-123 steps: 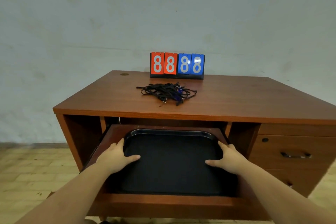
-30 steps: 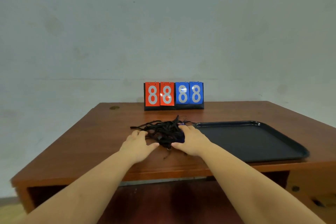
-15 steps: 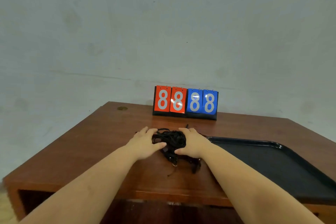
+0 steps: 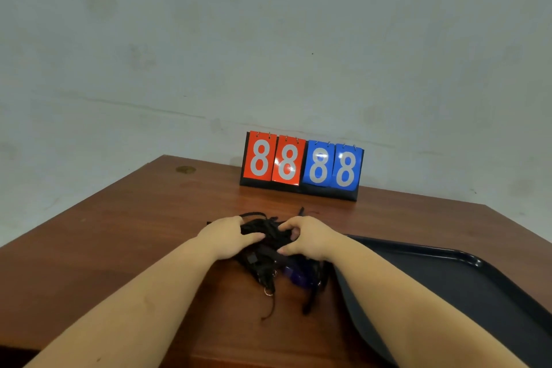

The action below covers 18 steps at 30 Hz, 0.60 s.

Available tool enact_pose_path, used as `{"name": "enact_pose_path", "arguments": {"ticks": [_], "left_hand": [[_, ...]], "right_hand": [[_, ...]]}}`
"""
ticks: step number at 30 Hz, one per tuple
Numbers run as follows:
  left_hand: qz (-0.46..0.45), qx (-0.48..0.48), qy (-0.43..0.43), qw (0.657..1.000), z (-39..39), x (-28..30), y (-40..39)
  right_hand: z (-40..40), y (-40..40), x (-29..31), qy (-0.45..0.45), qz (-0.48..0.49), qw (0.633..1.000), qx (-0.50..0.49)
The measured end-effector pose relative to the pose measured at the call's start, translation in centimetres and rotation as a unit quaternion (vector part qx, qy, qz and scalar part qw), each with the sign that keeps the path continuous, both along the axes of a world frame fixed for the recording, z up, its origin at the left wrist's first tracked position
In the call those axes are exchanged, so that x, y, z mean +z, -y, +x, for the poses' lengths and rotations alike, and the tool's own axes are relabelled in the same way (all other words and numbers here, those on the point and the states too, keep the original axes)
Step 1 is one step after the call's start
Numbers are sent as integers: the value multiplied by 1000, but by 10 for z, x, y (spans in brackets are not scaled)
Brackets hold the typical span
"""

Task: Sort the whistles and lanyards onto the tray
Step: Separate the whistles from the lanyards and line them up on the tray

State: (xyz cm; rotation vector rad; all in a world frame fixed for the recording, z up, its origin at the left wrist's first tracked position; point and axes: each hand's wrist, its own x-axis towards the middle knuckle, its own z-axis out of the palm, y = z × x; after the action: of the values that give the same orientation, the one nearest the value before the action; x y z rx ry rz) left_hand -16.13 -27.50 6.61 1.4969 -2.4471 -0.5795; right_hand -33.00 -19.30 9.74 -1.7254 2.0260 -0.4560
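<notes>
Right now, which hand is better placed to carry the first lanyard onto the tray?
Right, probably. The right hand already pinches cords of the lanyard tangle and sits beside the black tray. The left hand grips the tangle's far side, so it can steady it.

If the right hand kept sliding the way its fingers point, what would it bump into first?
Probably the left hand. The right hand points leftward across the black lanyard tangle it grips, and the other hand holds the far side, though depth is unclear.

desk (image 4: pixel 125 236): brown wood | on it: scoreboard (image 4: pixel 301 166), lanyard tangle (image 4: pixel 268 260), tray (image 4: pixel 466 284)
</notes>
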Motion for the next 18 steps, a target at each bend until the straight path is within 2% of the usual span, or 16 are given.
{"name": "enact_pose_path", "arguments": {"ticks": [3, 11, 18], "left_hand": [[-19, 5, -1, 1000, 0, 0, -6], [17, -19, -152, 988, 5, 59, -32], [62, -1, -253, 966, 17, 89, -52]], "right_hand": [[-1, -4, -2, 74, -25, 997, -20], [2, -21, 43, 90, -169, 979, -75], [1, -45, 89, 144, -164, 975, -35]]}}
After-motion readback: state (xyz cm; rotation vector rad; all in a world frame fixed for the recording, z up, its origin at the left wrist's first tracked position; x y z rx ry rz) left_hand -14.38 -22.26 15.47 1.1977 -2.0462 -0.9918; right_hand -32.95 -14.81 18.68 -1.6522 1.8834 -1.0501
